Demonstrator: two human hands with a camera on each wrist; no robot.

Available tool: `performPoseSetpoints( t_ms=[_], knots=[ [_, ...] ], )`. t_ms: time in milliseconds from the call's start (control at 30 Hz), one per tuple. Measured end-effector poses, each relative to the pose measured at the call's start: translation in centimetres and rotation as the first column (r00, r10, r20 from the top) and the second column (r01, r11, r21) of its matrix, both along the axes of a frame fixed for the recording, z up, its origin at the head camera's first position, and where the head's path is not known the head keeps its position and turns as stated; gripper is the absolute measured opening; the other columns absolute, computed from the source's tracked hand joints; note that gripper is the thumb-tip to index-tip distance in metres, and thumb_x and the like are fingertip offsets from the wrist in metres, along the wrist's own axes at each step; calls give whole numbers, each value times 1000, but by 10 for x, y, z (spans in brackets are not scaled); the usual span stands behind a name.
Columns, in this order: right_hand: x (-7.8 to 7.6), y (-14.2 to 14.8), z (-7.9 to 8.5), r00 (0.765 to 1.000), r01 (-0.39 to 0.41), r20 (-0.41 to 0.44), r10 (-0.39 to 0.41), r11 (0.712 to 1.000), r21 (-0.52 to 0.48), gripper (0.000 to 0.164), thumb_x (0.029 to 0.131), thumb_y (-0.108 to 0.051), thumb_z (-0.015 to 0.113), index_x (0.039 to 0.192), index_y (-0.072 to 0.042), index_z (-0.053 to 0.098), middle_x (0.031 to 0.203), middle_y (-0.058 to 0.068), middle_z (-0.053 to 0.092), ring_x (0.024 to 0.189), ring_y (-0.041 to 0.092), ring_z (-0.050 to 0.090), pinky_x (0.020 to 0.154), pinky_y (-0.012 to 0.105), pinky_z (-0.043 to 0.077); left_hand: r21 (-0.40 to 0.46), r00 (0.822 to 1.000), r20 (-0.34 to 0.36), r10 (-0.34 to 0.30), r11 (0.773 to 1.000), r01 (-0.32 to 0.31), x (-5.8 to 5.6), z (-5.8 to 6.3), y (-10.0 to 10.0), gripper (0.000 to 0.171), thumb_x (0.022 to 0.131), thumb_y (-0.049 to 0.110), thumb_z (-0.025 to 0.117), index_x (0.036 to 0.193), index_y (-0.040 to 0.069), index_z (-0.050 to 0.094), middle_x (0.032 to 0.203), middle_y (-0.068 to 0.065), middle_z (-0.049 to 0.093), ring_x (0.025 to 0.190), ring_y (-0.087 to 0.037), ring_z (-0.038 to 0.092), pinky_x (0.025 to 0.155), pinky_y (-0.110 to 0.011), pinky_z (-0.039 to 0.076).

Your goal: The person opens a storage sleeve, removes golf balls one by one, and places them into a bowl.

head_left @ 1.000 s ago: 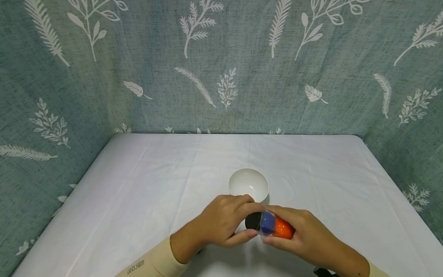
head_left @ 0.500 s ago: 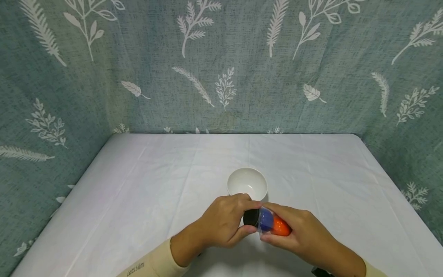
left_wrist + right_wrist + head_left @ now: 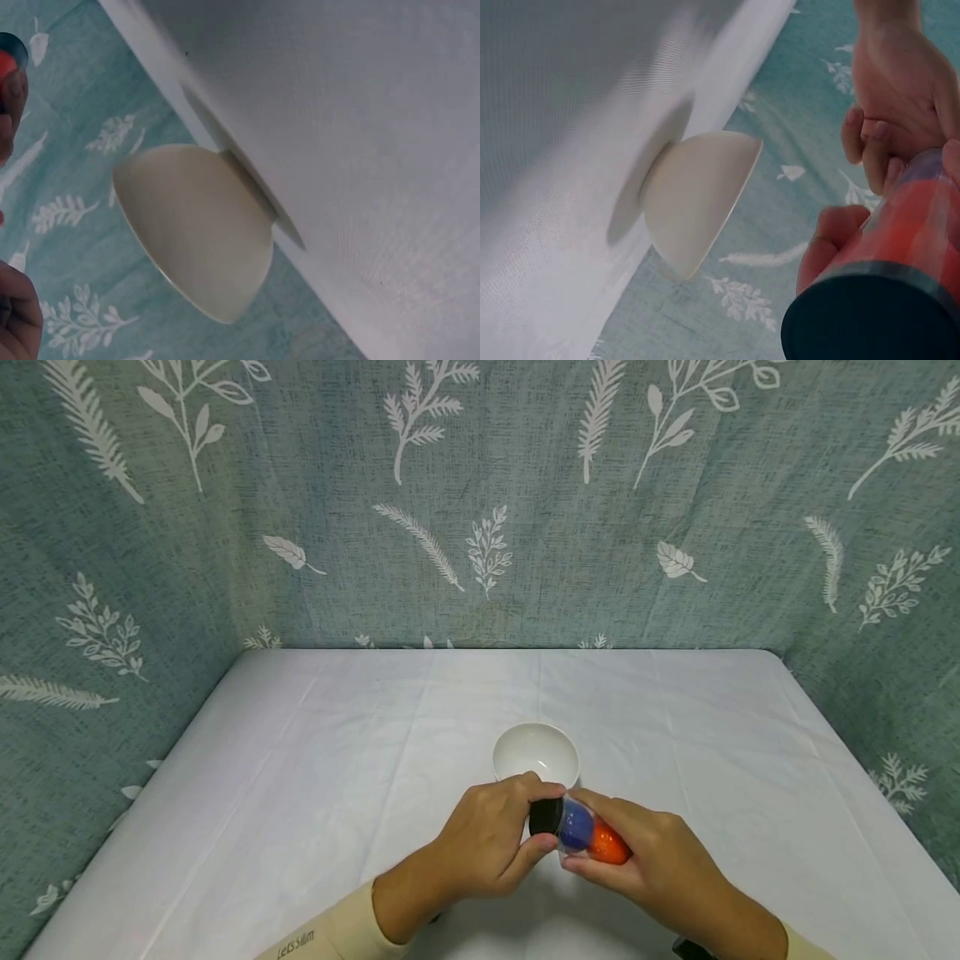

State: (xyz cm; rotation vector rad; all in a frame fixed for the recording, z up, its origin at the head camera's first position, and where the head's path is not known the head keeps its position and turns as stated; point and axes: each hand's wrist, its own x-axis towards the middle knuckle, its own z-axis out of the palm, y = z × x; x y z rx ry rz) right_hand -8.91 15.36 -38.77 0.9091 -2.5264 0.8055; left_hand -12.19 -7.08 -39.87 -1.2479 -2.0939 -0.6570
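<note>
Both hands hold a clear tube with a blue ball (image 3: 576, 825) and an orange ball (image 3: 609, 843) inside. My left hand (image 3: 483, 835) grips its black cap (image 3: 546, 817) between thumb and fingers. My right hand (image 3: 656, 852) wraps the clear body from the other side, hiding the far end in the head view. That dark, flat end (image 3: 870, 322) faces the camera in the right wrist view. A white bowl (image 3: 534, 747) stands on the table just beyond the hands, its near rim partly covered by them in the head view.
A white cloth (image 3: 337, 760) covers the table. Teal fabric (image 3: 330, 510) with white leaf prints hangs behind and at both sides. Above the cloth, the hands cast a soft shadow near the front edge.
Both hands have lifted the tube slightly, moving it a little up in the head view. The left fingers and thumb have shifted a little on the cap. The bowl has stayed put.
</note>
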Motion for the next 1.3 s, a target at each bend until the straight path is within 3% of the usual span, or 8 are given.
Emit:
performPoseSetpoints(
  t_ms=[167,433,600,733,933,1300],
  knots=[
    [-1,0,-1,999,22,-51,-21,1000,14,60,81,-47,81,131,-18,64,106,-2,76,78,3,68,67,15,56,8,999,27,39,999,-39,2,-2,1,54,108,44,16,126,4,48,91,0,61,65,-4,47,58,-10,39],
    [-2,0,-3,994,63,-88,-59,997,35,61,80,-51,80,128,-16,67,105,0,77,79,9,73,66,21,59,-13,990,117,81,997,-80,6,-4,4,56,108,46,15,130,4,45,106,-4,68,76,-7,62,65,-12,48],
    [-3,0,-3,991,66,-117,-61,997,38,60,81,-53,78,127,-16,67,103,0,77,77,9,73,65,21,58,-17,980,173,100,995,-98,8,-3,5,58,107,48,13,130,4,44,103,-4,69,72,-7,58,62,-13,45],
    [-4,0,-5,987,63,-153,-56,997,44,60,83,-56,75,126,-15,68,99,0,77,75,8,71,63,20,58,-15,957,267,113,993,-114,11,-2,6,59,107,50,14,132,5,43,96,-2,67,68,-5,51,60,-13,41],
    [-6,0,-5,978,60,-204,-48,997,53,61,87,-60,68,125,-13,68,96,3,77,73,12,73,61,22,58,-7,911,395,122,992,-130,14,-1,6,46,109,44,30,134,8,42,87,2,62,69,-4,48,61,-13,40],
    [-8,-1,-6,957,69,-284,-53,996,49,61,91,-64,58,124,-14,69,88,1,76,65,10,69,56,22,56,9,855,501,133,987,-159,18,2,9,39,108,37,39,134,8,41,87,3,61,69,-3,50,62,-15,43]
  ],
)
